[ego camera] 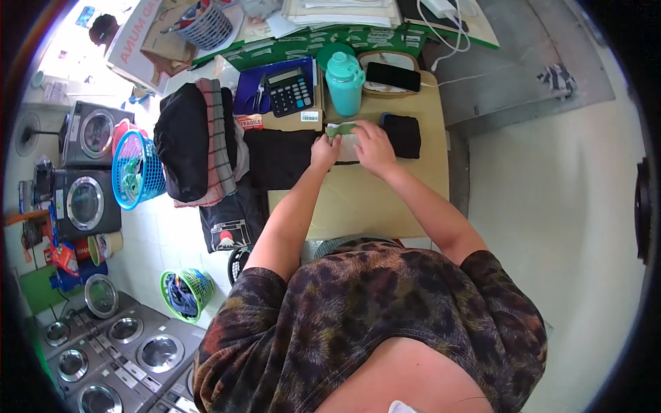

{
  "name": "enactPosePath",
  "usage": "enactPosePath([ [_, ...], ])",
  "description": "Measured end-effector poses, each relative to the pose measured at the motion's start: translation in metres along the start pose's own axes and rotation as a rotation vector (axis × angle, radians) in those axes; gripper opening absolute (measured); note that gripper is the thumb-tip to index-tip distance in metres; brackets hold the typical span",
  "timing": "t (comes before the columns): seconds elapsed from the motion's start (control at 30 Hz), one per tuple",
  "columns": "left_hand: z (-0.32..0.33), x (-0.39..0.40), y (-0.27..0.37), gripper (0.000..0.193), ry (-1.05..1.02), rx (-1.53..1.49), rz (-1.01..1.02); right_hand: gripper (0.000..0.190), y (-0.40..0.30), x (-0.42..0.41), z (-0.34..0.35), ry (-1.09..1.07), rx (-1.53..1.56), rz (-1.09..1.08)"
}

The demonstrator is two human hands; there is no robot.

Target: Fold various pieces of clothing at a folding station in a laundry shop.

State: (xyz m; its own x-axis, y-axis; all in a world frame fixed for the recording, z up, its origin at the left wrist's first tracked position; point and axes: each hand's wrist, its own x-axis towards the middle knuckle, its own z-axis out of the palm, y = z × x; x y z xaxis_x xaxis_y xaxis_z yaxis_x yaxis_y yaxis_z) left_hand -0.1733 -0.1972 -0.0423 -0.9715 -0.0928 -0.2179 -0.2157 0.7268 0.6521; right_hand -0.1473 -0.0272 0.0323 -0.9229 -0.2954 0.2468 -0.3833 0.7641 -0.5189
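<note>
A small green and white cloth item (341, 129) is between my two hands above the wooden table. My left hand (326, 152) pinches its left end between thumb and fingers. Over its right side curl the fingers of my right hand (377, 149), partly covering it. A black folded cloth (284, 160) lies flat just left of my left hand. To the right of my right hand sits a smaller folded black cloth (403, 137). A turquoise water bottle (344, 85) stands upright just beyond my hands.
A calculator (290, 93) and a phone (393, 77) lie at the table's back. Folded clothes (186, 144) are stacked at left, past the black cloth. Laundry baskets (138, 170) and front-loading machines (85, 202) stand farther left. The table's right edge (445, 170) is near a wall.
</note>
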Motion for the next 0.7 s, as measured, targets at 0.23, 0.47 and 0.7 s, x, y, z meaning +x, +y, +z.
enactPosePath([
  [0.23, -0.011, 0.001, -0.004, 0.045, -0.119, -0.077, -0.187, 0.078, 0.011, 0.014, 0.044, -0.422, -0.212, -0.1],
  [0.47, -0.008, -0.053, -0.002, 0.024, 0.4, -0.257, -0.027, 0.081, 0.049, 0.017, 0.069, -0.303, -0.313, -0.22],
  [0.7, -0.009, -0.214, -0.049, 0.018, 0.477, -0.454, 0.052, 0.076, 0.038, 0.024, 0.069, -0.389, -0.259, -0.17],
])
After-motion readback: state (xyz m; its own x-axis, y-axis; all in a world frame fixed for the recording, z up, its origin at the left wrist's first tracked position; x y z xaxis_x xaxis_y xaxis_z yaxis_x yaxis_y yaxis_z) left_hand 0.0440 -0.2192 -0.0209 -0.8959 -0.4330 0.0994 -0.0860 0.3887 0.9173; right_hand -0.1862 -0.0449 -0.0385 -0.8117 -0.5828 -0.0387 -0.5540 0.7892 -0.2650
